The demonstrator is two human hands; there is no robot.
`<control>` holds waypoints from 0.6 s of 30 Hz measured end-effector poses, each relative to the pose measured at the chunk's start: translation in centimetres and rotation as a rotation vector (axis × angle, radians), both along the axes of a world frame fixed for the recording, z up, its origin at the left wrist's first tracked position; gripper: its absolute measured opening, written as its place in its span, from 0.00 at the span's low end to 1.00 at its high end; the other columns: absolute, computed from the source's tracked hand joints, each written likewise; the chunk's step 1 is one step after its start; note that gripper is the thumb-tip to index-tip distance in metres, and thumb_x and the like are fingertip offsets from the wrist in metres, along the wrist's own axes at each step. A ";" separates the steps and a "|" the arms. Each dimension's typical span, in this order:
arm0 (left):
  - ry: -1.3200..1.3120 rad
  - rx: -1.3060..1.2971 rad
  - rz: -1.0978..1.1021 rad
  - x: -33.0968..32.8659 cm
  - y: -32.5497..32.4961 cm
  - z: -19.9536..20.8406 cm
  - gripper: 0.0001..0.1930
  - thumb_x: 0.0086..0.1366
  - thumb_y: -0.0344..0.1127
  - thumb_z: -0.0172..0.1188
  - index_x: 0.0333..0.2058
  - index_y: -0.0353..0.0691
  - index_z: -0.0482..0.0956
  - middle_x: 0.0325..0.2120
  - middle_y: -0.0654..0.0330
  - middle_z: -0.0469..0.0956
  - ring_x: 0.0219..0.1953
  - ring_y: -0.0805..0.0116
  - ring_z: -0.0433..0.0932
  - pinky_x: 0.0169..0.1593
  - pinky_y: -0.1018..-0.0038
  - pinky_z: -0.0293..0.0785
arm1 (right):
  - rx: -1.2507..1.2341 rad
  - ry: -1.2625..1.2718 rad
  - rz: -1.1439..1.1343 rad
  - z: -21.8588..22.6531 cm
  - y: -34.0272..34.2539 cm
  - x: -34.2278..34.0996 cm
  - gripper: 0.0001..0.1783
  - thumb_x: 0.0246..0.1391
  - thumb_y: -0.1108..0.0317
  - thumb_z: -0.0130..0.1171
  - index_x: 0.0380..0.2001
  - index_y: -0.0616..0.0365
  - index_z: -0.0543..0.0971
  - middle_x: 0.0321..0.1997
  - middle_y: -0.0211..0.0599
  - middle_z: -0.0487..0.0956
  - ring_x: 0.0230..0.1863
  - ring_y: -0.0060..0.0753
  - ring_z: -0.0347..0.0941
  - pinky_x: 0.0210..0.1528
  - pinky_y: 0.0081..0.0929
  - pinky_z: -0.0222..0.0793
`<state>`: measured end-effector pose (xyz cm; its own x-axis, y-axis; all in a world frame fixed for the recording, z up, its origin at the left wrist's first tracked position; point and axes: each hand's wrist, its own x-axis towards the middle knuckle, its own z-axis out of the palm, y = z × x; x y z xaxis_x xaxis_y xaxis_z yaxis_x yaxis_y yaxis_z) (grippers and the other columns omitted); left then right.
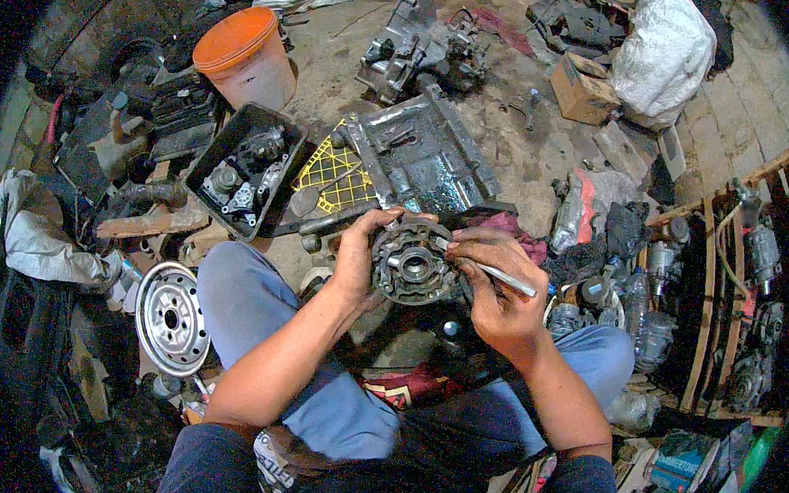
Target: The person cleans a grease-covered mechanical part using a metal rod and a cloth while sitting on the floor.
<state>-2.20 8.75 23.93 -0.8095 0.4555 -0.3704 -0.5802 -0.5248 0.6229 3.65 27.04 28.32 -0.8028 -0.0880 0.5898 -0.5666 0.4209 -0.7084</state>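
My left hand (358, 251) grips the left rim of a round, dark, greasy metal machine part (418, 268), held up over my lap. Its face is turned toward me and shows a ring-shaped central bore with notches and raised lugs around it. At the part's right edge is my right hand (503, 289), closed around a slim, pale grey rod-like tool (510, 282). One end of that tool sticks out to the right past my fingers. Its other end is hidden by my hand, so I cannot tell whether it touches the part.
Ahead lies an oily metal tray (432, 154), with a gearbox-like casting (420, 49) beyond it. A black bin (246, 170) of metal parts stands left, near an orange-lidded bucket (243, 56). A wheel rim (173, 317) leans by my left knee. Wooden slats (717, 293) stand at right.
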 end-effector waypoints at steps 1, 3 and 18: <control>0.004 0.014 -0.020 -0.1 0.0 -0.1 0.24 0.63 0.46 0.47 0.47 0.32 0.79 0.41 0.49 0.83 0.42 0.55 0.82 0.52 0.62 0.77 | 0.013 -0.013 -0.013 0.1 0.1 0.0 0.07 0.49 0.81 0.61 0.33 0.64 0.80 0.38 0.46 0.82 0.42 0.48 0.80 0.46 0.38 0.76; -0.035 0.032 -0.025 0.1 0.0 -0.2 0.24 0.66 0.45 0.44 0.47 0.30 0.79 0.41 0.48 0.83 0.43 0.56 0.82 0.53 0.62 0.78 | 0.031 -0.039 -0.028 0.2 0.2 0.1 0.05 0.51 0.81 0.61 0.33 0.64 0.80 0.37 0.46 0.82 0.41 0.48 0.80 0.45 0.37 0.76; -0.274 -0.027 -0.040 0.2 0.3 1.2 0.26 0.67 0.44 0.38 0.49 0.31 0.77 0.43 0.48 0.83 0.44 0.53 0.83 0.53 0.58 0.79 | 0.118 0.006 -0.239 0.5 1.4 -0.4 0.04 0.56 0.76 0.62 0.35 0.63 0.81 0.34 0.42 0.83 0.32 0.40 0.80 0.37 0.32 0.75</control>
